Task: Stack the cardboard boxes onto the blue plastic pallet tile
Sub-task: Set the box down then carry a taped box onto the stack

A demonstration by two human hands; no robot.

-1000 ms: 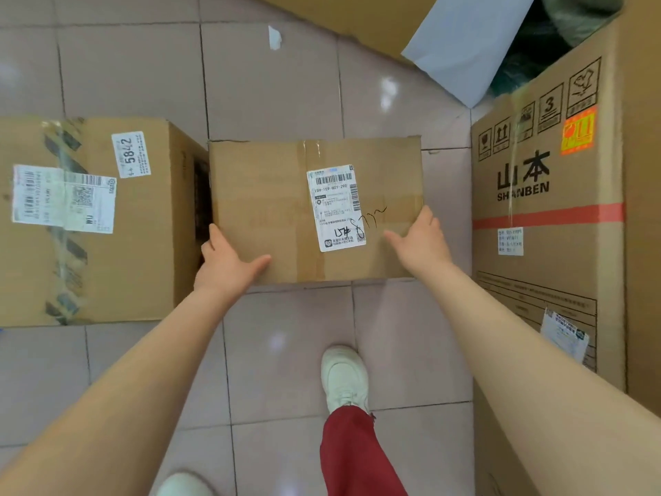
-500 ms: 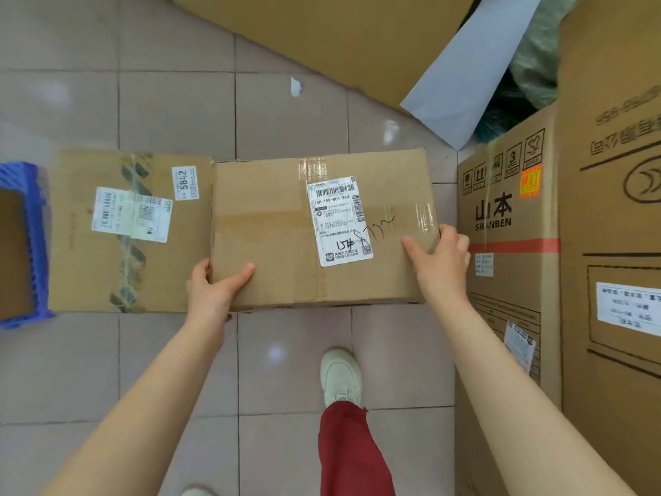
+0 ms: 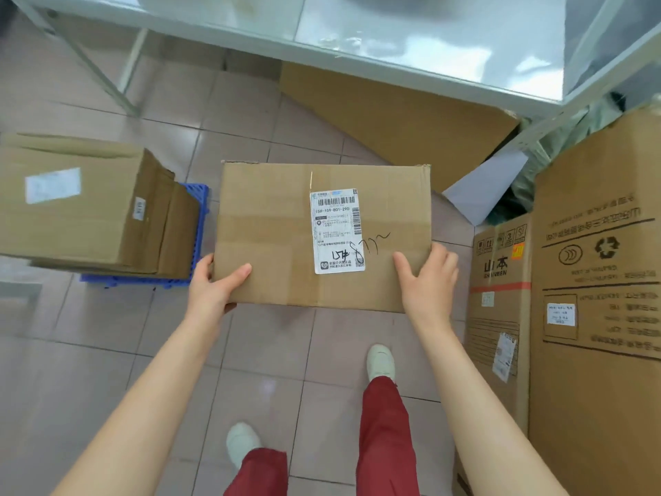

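Lifted off floor now: box (image 3: pixel 286 238) gripped by L hand (image 3: pixel 211 291) & R hand (image 3: pixel 427 284) (both closed on near corners); blue pallet tile (image 3: pixel 195 223) left, next stop.

The box (image 3: pixel 286 227) held between the hands bears a white label (image 3: pixel 337 230) just left of the right hand (image 3: pixel 427 281), reading "15H-159-B01-290", with handwritten "15#". Right of that hand, a carton (image 3: pixel 500 309) reads "SHANBEN" and "3".
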